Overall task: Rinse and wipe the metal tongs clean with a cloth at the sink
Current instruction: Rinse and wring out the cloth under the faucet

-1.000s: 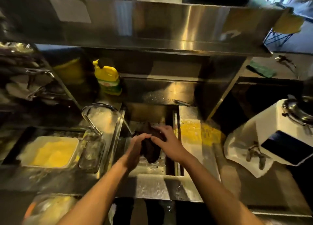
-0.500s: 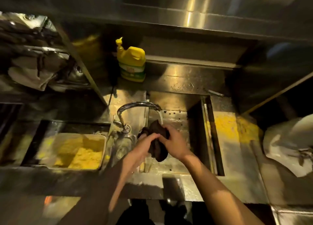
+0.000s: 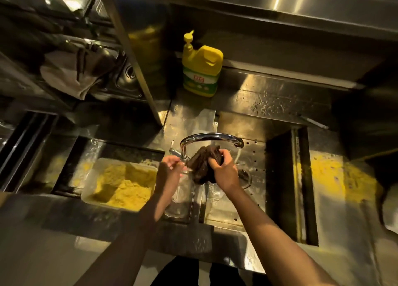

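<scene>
Left hand (image 3: pixel 170 167) off cloth (image 3: pixel 203 165) since half second ago, fingers loosely curled, empty, near tap (image 3: pixel 212 137). Right hand (image 3: pixel 223 170) alone clutches cloth over sink (image 3: pixel 252 199). Water running. Tongs not visible; possibly inside cloth, cannot tell.

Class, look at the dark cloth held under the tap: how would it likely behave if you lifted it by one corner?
The dark cloth would probably hang limp, since it bunches and folds in the right hand. It is likely heavy for its size and dripping, as water runs from the tap beside it. It may feel slippery if soapy, though no suds show.
</scene>
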Tool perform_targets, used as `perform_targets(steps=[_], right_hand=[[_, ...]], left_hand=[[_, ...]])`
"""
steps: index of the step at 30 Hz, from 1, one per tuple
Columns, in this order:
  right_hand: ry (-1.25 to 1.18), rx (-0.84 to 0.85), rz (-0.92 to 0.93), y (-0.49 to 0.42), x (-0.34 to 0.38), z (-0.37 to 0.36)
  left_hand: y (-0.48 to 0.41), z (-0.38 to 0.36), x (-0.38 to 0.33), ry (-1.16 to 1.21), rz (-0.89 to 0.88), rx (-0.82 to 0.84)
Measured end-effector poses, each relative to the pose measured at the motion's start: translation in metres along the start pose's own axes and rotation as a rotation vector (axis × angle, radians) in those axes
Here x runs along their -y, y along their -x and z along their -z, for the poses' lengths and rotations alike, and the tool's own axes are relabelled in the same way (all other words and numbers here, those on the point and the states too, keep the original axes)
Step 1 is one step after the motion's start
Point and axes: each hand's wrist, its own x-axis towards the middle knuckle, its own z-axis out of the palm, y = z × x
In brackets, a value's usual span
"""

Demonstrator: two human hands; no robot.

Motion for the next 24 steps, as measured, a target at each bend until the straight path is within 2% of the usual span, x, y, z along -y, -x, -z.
perform_targets(steps=[5,7,10,13,17,20,24], right_hand=[[0.055,-0.005,0.063,-0.037,0.01,-0.027],[0.098,-0.018,0.073,-0.051,0.01,-0.037],[0.026,-0.016,0.1,-0.066,0.014,-0.047],[0.031,-0.007,0.087,-0.078,0.021,-0.054],[0.504,-0.052,0.118,-0.087,0.015,-0.053],[0.757,-0.023,0.052,-0.082,0.014,-0.055],[0.45,0.05,0.021,-0.079,0.009,-0.06]], left_hand=[[-0.028,0.013,0.0,-0.028,-0.081,-0.108],[-0.031,0.013,-0.006,-0.031,-0.13,-0.1],[-0.044,0.014,-0.007,-0.063,-0.166,-0.048],[-0.051,0.013,-0.007,-0.041,-0.129,0.003],[-0.052,0.01,-0.008,-0.057,-0.16,0.054],[-0.056,0.001,-0.01,-0.008,-0.123,-0.019],[-0.057,-0.003,-0.012,-0.025,-0.052,-0.053]])
